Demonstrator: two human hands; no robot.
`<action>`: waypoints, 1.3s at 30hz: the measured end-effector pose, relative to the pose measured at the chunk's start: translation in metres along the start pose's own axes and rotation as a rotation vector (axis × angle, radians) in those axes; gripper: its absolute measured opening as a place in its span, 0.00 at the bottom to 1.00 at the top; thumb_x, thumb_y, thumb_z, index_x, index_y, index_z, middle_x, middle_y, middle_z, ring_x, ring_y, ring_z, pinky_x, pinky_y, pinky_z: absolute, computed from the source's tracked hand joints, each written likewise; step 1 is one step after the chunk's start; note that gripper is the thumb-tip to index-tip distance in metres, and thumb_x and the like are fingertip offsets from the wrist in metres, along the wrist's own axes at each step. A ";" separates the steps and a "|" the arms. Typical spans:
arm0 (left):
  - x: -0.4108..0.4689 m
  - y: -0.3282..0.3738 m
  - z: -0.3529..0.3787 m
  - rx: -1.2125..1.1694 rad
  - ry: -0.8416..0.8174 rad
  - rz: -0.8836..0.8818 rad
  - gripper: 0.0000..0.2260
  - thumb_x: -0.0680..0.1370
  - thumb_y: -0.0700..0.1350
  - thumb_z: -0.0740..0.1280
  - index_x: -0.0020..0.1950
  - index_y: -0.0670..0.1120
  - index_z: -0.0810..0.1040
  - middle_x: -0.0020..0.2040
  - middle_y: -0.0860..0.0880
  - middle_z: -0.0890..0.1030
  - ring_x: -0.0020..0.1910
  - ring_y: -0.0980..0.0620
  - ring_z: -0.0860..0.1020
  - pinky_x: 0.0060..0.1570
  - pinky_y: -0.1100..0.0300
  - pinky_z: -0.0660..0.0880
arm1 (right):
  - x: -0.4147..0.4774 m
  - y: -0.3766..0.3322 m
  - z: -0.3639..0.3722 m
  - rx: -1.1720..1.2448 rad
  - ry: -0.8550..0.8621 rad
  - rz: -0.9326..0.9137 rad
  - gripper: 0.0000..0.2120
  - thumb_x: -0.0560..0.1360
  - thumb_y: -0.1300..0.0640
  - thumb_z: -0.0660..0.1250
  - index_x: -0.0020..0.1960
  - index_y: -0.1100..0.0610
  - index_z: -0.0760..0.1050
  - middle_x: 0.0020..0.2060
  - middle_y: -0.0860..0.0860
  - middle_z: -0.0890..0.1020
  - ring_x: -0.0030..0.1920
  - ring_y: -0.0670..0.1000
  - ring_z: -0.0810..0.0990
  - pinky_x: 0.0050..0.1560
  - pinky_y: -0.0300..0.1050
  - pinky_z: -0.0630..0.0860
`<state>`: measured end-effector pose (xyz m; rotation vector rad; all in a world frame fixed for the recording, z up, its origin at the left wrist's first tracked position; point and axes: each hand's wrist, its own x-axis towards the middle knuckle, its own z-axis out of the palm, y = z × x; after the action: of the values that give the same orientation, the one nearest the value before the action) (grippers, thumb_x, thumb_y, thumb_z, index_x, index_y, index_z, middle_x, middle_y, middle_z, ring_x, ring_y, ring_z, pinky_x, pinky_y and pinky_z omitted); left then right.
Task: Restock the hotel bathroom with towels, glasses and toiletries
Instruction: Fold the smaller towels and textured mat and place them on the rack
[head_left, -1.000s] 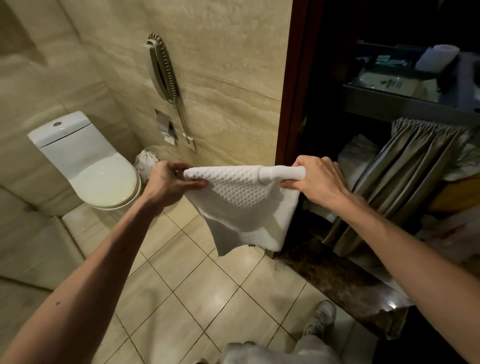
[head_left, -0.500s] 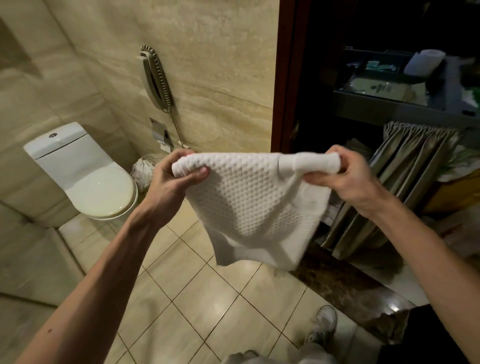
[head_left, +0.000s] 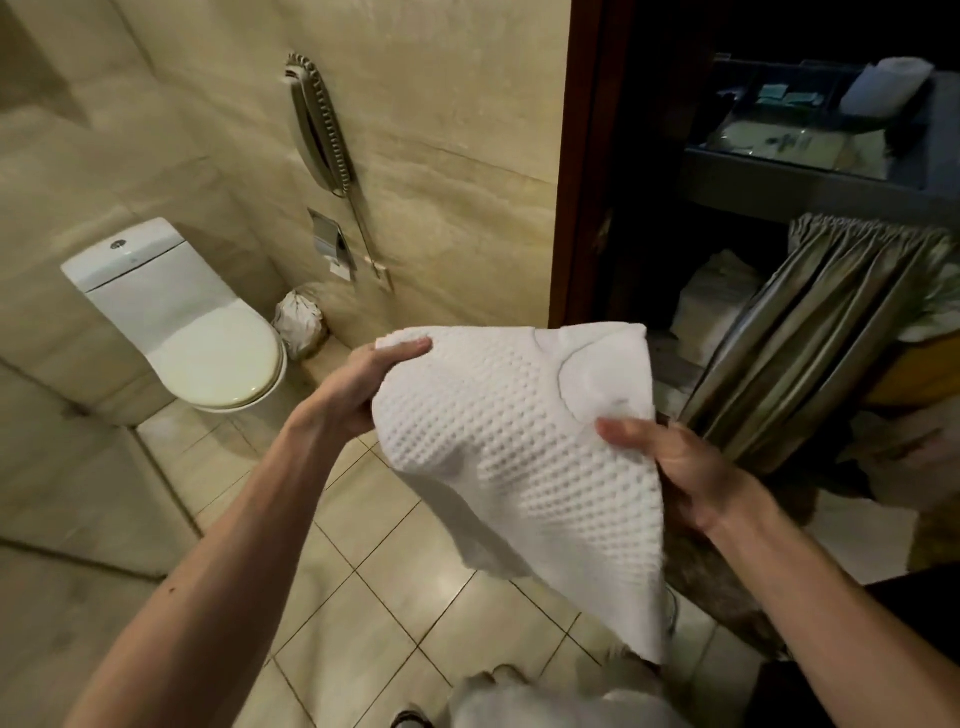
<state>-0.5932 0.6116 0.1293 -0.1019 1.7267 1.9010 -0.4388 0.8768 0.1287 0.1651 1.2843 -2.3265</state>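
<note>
I am holding the white waffle-weave towel (head_left: 519, 457) in the air above the tiled floor (head_left: 395, 597), touching neither it nor anything else. My left hand (head_left: 363, 384) is gripping the towel's upper left corner, thumb on top, fingers hidden beneath the cloth. My right hand (head_left: 685, 467) is pinching its right edge, thumb on top. The towel is draping down between my forearms. The toilet (head_left: 208, 332) is standing well to the left; the service cart (head_left: 810, 171) is waiting in the doorway at right.
</note>
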 end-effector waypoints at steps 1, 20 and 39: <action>-0.001 -0.007 0.002 -0.090 -0.016 -0.039 0.12 0.78 0.48 0.66 0.53 0.41 0.82 0.50 0.41 0.86 0.45 0.47 0.85 0.43 0.56 0.83 | -0.001 -0.002 0.004 0.035 -0.005 0.003 0.33 0.52 0.51 0.86 0.55 0.58 0.84 0.57 0.61 0.83 0.55 0.60 0.83 0.46 0.49 0.82; -0.031 -0.101 -0.002 -0.316 -0.411 -0.165 0.33 0.55 0.46 0.86 0.56 0.37 0.82 0.52 0.38 0.84 0.46 0.41 0.85 0.39 0.50 0.83 | -0.001 0.010 -0.034 0.260 0.236 -0.108 0.31 0.47 0.53 0.85 0.48 0.60 0.86 0.48 0.60 0.85 0.45 0.57 0.86 0.38 0.52 0.83; -0.026 -0.095 -0.022 -0.267 -0.252 -0.414 0.32 0.54 0.44 0.87 0.55 0.34 0.83 0.54 0.37 0.83 0.48 0.40 0.84 0.45 0.49 0.83 | 0.019 0.046 -0.048 0.119 0.298 0.143 0.44 0.45 0.66 0.86 0.60 0.64 0.77 0.52 0.64 0.84 0.49 0.62 0.85 0.39 0.53 0.83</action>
<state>-0.5353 0.5826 0.0518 -0.2845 1.1734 1.7350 -0.4404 0.8893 0.0605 0.6424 1.2221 -2.3158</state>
